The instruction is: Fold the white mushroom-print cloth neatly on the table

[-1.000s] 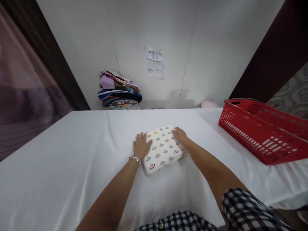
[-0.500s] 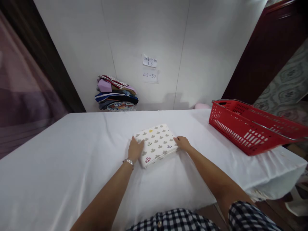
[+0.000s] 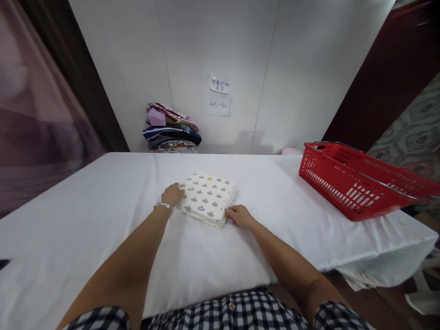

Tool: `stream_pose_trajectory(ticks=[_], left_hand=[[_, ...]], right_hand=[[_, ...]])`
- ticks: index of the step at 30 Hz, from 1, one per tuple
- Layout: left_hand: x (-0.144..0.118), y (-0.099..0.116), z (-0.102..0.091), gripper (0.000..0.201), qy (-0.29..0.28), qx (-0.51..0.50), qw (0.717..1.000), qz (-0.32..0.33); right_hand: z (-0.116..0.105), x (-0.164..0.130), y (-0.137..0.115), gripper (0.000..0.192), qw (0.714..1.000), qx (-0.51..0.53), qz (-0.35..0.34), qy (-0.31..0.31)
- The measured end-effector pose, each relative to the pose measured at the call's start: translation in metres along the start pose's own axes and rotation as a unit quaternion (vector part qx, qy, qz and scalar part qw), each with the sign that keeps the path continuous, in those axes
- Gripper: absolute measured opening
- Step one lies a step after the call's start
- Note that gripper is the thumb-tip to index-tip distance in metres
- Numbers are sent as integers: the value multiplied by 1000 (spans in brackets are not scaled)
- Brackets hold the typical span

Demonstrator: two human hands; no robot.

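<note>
Folded cloth (image 3: pixel 206 195), white with rows of grey shapes and a few coloured ones, lies flat on the table, left of the middle, with several layers showing along its near and right edges. The right hand (image 3: pixel 242 216) has the right edge pinched between thumb and fingers, close to the near corner. The left hand (image 3: pixel 172 195) rests against the left edge, its fingertips over the top; from where I stand I can't tell whether it grips or only presses. A silvery bracelet (image 3: pixel 163 207) circles the left wrist, and both arms come out of a black-and-white checked shirt (image 3: pixel 254 311) at the near side.

Around the cloth, the table (image 3: pixel 268 183) is covered in a white sheet, lightly creased. Well to the right sits a red basket (image 3: pixel 347 183) with slotted sides and metal handles, near the far edge. Beyond the table on the far left, a pile of cloths (image 3: pixel 172 130) in mixed colours stands against the pale wall (image 3: pixel 302 68). On that wall hang 2 papers, the lower sheet (image 3: pixel 219 105) reading 45-50. A purplish curtain (image 3: pixel 37 123) drapes at the left.
</note>
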State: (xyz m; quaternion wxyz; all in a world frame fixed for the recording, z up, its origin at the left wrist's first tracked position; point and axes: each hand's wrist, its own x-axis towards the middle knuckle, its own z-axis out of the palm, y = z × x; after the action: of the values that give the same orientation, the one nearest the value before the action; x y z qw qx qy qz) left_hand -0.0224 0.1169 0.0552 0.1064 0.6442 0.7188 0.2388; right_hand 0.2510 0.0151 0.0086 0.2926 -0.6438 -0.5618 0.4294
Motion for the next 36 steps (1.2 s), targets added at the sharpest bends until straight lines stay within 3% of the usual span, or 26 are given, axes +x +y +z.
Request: stream_pose_trajectory(ticks=[3,5,8,15,24,29,36], left_hand=[[-26,14,10,39,9,37,998,57],[-49,32,23,35,7,35,990,140],[-76,63,40,31,-28,22,980,198],[-85,113,61,30,-64,45,980,185],[-77,126,64,31,-110,41,988,102],[-76,130,60,29,-116,60,986,104],[-84,134,66,30,-102,84,982,137]], right_hand=[[0,2,3,26,995,96,27,12],[-6,7,2,17,989,142,45,21],[-13,15,-2,13,978,193,64,38],[-13,39,-6,23,963,242,83,86],[-11,49,4,20,960,262,31,94],[-6,52,11,13,955,265,-23,130],[-5,60,14,6,957,262,-47,118]])
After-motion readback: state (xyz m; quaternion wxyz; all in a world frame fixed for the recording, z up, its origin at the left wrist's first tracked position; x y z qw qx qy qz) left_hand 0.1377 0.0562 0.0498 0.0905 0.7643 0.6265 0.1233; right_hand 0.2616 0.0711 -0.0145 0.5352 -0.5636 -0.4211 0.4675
